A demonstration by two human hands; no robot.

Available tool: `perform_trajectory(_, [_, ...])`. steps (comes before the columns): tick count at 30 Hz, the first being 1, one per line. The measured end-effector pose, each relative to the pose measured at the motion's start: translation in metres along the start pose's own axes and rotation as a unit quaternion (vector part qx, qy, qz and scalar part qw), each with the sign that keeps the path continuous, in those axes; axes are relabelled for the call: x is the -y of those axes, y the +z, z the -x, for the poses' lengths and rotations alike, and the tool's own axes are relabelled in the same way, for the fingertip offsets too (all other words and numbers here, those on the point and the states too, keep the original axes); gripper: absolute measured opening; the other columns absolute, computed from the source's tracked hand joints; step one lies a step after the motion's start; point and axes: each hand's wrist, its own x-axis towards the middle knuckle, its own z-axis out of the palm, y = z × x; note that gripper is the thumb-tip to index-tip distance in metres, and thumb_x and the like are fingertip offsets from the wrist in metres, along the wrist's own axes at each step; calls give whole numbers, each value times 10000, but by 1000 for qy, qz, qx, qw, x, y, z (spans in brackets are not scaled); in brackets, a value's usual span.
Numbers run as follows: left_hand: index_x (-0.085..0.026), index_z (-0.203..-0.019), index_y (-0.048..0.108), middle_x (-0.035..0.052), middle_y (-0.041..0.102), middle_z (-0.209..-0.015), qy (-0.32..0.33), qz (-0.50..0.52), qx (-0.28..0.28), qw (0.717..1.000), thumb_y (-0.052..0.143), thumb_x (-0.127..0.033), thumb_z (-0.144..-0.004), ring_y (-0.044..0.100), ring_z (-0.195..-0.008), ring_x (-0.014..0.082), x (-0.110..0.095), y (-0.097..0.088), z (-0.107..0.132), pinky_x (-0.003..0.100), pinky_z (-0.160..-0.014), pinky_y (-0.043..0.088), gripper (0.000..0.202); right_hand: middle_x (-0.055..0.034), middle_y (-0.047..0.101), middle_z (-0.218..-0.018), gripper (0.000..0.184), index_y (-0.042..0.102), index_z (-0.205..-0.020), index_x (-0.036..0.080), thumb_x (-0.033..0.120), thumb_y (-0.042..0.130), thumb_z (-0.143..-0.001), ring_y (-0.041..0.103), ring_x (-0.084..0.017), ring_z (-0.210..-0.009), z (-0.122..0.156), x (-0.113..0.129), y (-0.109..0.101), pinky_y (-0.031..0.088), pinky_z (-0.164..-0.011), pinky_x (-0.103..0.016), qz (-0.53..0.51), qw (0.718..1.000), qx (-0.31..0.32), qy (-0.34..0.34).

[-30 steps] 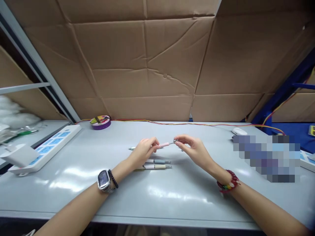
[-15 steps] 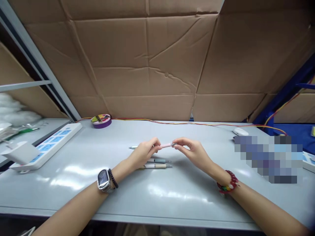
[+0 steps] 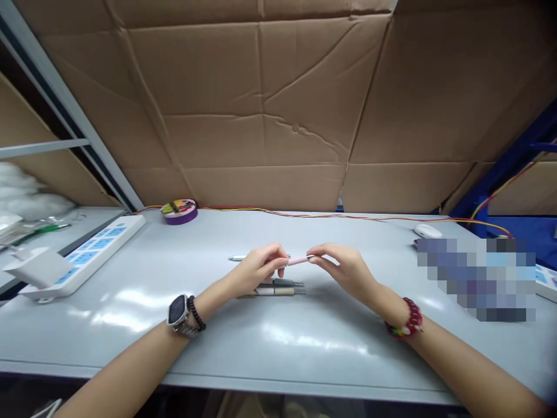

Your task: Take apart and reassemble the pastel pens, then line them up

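Note:
My left hand (image 3: 256, 269) grips the body of a pink pen (image 3: 297, 260) held just above the grey table (image 3: 278, 342). At the pen's right end, the fingertips of my right hand (image 3: 343, 268) pinch its tip. Two more pens (image 3: 281, 287) lie side by side on the table directly below my hands, one bluish and one beige. Behind my left hand lies another pen (image 3: 237, 258), mostly hidden. A watch and a dark bead bracelet are on my left wrist, and a red bead bracelet is on my right.
A white power strip (image 3: 82, 257) with a charger (image 3: 35, 268) lies at the left. A purple tape roll (image 3: 179, 211) and a red-yellow cable (image 3: 331, 217) run along the cardboard back wall. A white mouse (image 3: 427, 231) sits at the right, next to a blurred patch.
My right hand's fingers have closed in on the pink pen's metal tip, which no longer shows. The view has shifted slightly; the pens on the table have not moved.

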Motion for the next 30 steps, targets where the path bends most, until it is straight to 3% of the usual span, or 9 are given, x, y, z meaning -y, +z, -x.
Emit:
perform_trajectory(4, [-181, -829, 495, -28, 559, -711, 12, -36, -16, 999, 408, -296, -873, 400, -522, 77, 3, 3, 0, 190, -487, 330, 150, -23, 536, -602, 408, 531, -646, 201, 419, 309, -910, 477, -144, -569, 0, -3, 3, 388, -557, -270, 69, 996, 48, -9])
perform_trajectory(8, [-182, -805, 515, -34, 574, -706, 32, -131, -46, 990, 432, -283, -869, 418, -550, 86, 5, 3, -1, 199, -504, 317, 146, 23, 440, -484, 502, 455, -546, 197, 413, 214, -931, 386, -110, -455, 2, -5, 7, 320, -481, -244, 51, 989, 110, 86])
perform_trajectory(11, [-184, -817, 520, -37, 575, -710, 43, -161, -54, 985, 424, -278, -874, 443, -573, 90, 5, 2, -1, 202, -530, 329, 147, 9, 558, -608, 387, 565, -806, 204, 411, 260, -922, 477, -122, -526, 0, -5, 2, 380, -531, -252, 34, 988, 111, 107])
perform_trajectory(13, [-186, -835, 525, -35, 582, -719, 44, -165, -51, 984, 404, -272, -879, 456, -582, 93, 5, 1, -1, 205, -540, 339, 154, -24, 631, -805, 302, 494, -1090, 216, 408, 386, -882, 554, -146, -663, -1, -5, -3, 433, -614, -274, 8, 991, 102, 80])
perform_trajectory(15, [-187, -848, 527, -30, 586, -723, 39, -159, -49, 985, 387, -281, -883, 460, -581, 97, 5, 0, -2, 206, -538, 347, 172, -42, 642, -902, 346, 450, -1151, 226, 375, 478, -840, 581, -161, -759, -3, -7, -6, 456, -676, -291, -18, 994, 97, 48])
perform_trajectory(18, [-187, -851, 519, -25, 588, -728, 31, -130, -42, 990, 378, -293, -885, 458, -563, 97, 6, 0, -1, 201, -516, 348, 180, -27, 647, -836, 158, 551, -950, 231, 320, 484, -838, 587, -155, -730, -2, -8, -6, 456, -663, -280, -16, 996, 83, 27])
perform_trajectory(21, [-185, -846, 522, -20, 592, -745, 27, -113, -32, 993, 391, -294, -881, 476, -568, 97, 6, -1, -1, 199, -520, 356, 174, -22, 644, -786, 140, 573, -846, 232, 328, 472, -846, 568, -149, -663, 0, -9, -3, 440, -619, -271, 1, 997, 75, 25])
perform_trajectory(27, [-178, -802, 554, -31, 590, -714, 56, -159, -50, 984, 473, -295, -861, 492, -598, 95, 5, -2, 0, 196, -549, 352, 154, 3, 577, -612, 322, 546, -684, 205, 401, 387, -884, 471, -114, -523, 2, -5, 2, 372, -524, -235, 18, 991, 117, 57])
perform_trajectory(30, [-182, -804, 567, -24, 612, -737, 87, -197, -69, 974, 505, -296, -856, 528, -641, 103, 5, -2, 0, 201, -598, 378, 139, 29, 478, -453, 469, 444, -531, 193, 423, 294, -912, 420, -97, -445, 5, 1, 9, 360, -508, -226, -52, 984, 127, 116])
